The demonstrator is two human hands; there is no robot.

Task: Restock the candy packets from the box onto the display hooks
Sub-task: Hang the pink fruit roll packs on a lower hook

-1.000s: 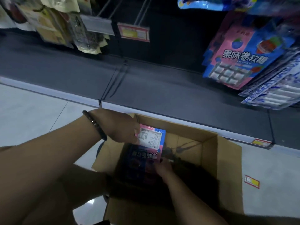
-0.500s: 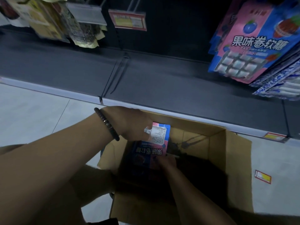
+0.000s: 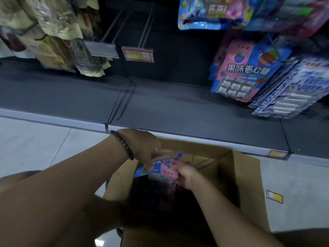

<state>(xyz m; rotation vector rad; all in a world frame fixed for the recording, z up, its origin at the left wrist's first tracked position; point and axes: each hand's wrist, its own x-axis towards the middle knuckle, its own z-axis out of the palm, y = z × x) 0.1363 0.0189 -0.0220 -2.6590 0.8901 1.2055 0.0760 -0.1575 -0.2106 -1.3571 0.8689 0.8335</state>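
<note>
An open cardboard box (image 3: pixel 247 184) stands on the floor below me. Both hands hold a pink and blue candy packet (image 3: pixel 161 169) over its mouth. My left hand (image 3: pixel 144 148), with a dark bead bracelet on the wrist, pinches the packet's far left part. My right hand (image 3: pixel 185 174) grips its right end. More packets (image 3: pixel 160 193) lie dark inside the box. Matching pink and blue packets (image 3: pixel 243 70) hang on a hook at the upper right. Two bare display hooks (image 3: pixel 128 25) jut out at the top centre.
A dark bottom shelf (image 3: pixel 160 107) runs across in front of the box. Yellowish snack bags (image 3: pixel 53 38) hang at the upper left, blue and white packets (image 3: pixel 292 86) at the far right. A price tag (image 3: pixel 138 55) hangs on the bare hook. A loose label (image 3: pixel 274 196) lies on the tiled floor.
The packet has come up out of the box and turned over, its printed front now facing me. My right hand has risen from inside the box to grip its right end.
</note>
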